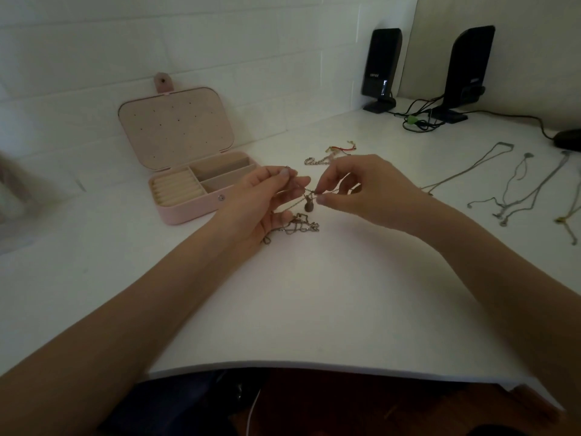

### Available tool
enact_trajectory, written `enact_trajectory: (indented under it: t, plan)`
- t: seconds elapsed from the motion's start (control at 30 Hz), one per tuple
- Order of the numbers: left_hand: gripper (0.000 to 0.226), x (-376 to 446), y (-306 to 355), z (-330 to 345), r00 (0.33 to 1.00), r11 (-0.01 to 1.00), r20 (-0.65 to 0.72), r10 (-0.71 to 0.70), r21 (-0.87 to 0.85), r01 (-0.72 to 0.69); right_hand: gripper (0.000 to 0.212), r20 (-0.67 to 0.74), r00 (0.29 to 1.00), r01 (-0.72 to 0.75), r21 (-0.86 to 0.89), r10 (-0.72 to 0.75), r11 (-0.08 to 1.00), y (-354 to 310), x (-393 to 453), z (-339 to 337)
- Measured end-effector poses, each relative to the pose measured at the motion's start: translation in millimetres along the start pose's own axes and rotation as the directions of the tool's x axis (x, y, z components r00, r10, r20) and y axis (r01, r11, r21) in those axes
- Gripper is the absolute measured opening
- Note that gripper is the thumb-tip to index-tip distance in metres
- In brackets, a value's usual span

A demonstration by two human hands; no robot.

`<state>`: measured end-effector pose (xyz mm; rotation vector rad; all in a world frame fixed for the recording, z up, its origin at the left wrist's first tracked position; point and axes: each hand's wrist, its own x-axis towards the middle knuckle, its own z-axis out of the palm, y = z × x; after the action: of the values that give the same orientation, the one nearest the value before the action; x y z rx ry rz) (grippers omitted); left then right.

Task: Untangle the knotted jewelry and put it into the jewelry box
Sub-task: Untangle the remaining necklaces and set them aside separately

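Plainly the step in hand was picking the knot apart; the left hand (267, 196) pinched one strand of the tangled chains (295, 226) between thumb and fingertips, and the right hand (355, 187) pinched another strand just beside it, a small dark pendant (309, 205) hanging between them. To do it well, I judged, the hands should hold the strands slack and tease loops outward; pulling hard would tighten the knot. The tangle was held just above the desk (314, 309), its loose end heaped on the surface below the left hand; the stretched part ran roughly left to right, the pendant pointing down. The pink box (188, 212) stood open to the left, near the left hand; its compartments looked bare, so nothing seemed stowed yet.
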<state>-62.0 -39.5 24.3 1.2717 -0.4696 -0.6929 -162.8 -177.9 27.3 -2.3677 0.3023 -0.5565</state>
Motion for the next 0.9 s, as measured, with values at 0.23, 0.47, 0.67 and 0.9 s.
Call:
enact_trajectory:
  t: [0.23, 0.47, 0.67, 0.9]
  plan:
    - [0.013, 0, -1, -1, 0.998, 1.000, 0.057, 0.007, 0.002, -0.007, 0.013, -0.067, 0.995, 0.081, 0.036, -0.079, 0.996, -3, -3, 4]
    - [0.013, 2, -2, -3, 0.999, 1.000, 0.042, -0.002, -0.024, 0.003, 0.014, -0.021, 1.000, -0.012, 0.285, 0.018, 0.959, -7, -2, 4]
    - [0.012, 4, -2, -4, 0.999, 0.999, 0.027, -0.026, -0.040, 0.027, 0.016, 0.053, 0.989, -0.146, 0.428, 0.137, 0.892, -11, -5, 6]
    - [0.014, 5, -2, -4, 0.992, 0.985, 0.070, -0.101, -0.135, 0.110, 0.020, 0.277, 0.944, -0.319, 0.623, 0.180, 0.714, -15, -6, 7]
